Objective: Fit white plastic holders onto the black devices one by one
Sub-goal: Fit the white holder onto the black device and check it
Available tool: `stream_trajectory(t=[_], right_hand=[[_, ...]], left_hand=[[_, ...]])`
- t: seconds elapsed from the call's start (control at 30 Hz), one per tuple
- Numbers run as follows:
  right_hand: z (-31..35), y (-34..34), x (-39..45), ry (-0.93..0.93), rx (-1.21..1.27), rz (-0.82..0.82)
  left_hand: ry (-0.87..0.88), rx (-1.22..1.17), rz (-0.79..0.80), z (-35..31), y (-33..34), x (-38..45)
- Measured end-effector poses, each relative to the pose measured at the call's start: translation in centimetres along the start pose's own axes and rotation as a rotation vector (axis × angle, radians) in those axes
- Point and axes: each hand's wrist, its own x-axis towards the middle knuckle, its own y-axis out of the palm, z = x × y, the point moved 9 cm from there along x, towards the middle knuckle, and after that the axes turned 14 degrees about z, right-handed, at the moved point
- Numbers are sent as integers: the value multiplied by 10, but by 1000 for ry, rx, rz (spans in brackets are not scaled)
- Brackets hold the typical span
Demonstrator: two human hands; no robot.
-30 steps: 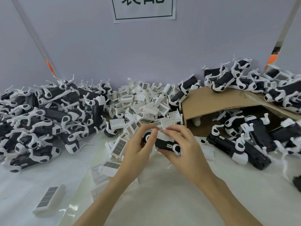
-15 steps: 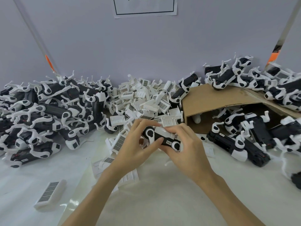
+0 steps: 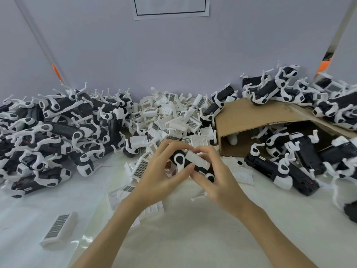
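**Snapping a holder onto one more device**

We are sitting at a white table (image 3: 193,238) with a pale wall (image 3: 173,55) behind it. A paper sign (image 3: 171,8) is hanging at the top of the wall.

On our left, a big heap of devices (image 3: 58,132) is lying against the wall. On our right, more devices (image 3: 301,161) are spilling out of a tipped box (image 3: 251,117) and sitting on top of it. We cannot tell which of these already have holders on.

In the middle, a pile of white holders (image 3: 170,120) is waiting for us. One loose holder (image 3: 58,231) is lying by itself near our left arm.

Now the small part. We are holding one device (image 3: 193,167) up just in front of the holder pile. Our left hand (image 3: 160,175) is curling around its left end, with the thumb lying along the front. Our right hand (image 3: 222,180) is gripping the right end, and its fingertips are pressing down on a holder (image 3: 197,158) lying on top of the device.

We think we are in the middle of the fitting step. We cannot see if the holder has clicked in all the way. Next, we should be pushing it down evenly until it sits flat, then putting this device aside and picking up another device and holder.
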Motion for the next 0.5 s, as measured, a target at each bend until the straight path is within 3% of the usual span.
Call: stream_trajectory(t=[0.5], right_hand=[[-8, -1, 3, 59, 377, -38]], left_hand=[[-1, -69, 8, 1, -5, 0]])
